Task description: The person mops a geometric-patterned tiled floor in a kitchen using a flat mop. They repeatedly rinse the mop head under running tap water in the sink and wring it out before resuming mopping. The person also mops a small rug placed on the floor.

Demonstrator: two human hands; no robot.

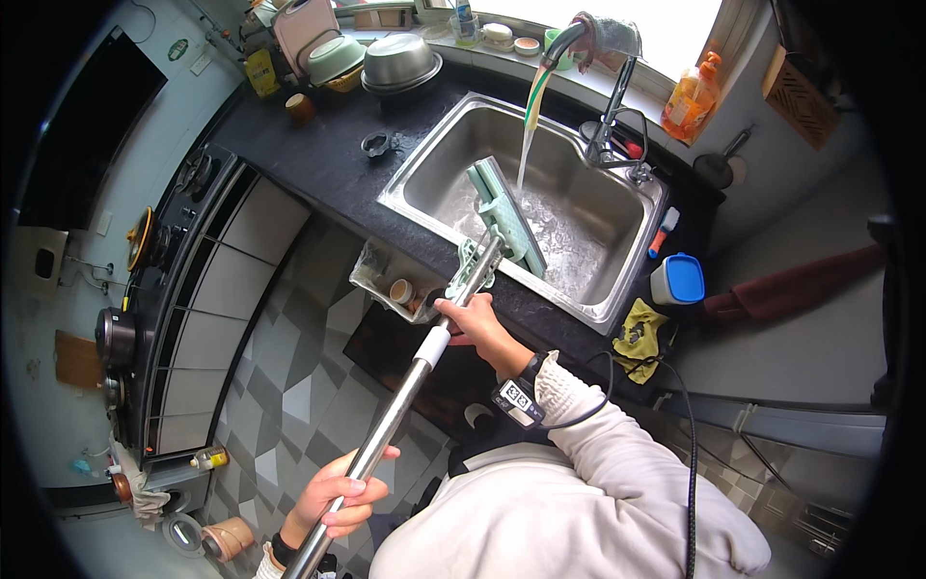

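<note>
A sponge mop (394, 410) slants from the lower left up to the sink, held in both my hands. Its pale green head (503, 214) reaches over the front rim into the steel sink (617, 217). My left hand (338, 497) is closed around the lower part of the metal pole. Higher up, just below the head, my right hand (479, 326) grips the pole near its lever mechanism (471, 262). A stream of water (527, 145) runs from the faucet (569, 46) into the basin beside the mop head; the basin floor looks wet.
A small bin (371, 280) hangs at the counter front. Right of the sink lie a brush (664, 232), a blue-lidded tub (678, 280) and a yellow cloth (639, 338). Metal bowls (400, 63) stand at the back left. A black cable (691, 454) runs beside my right arm.
</note>
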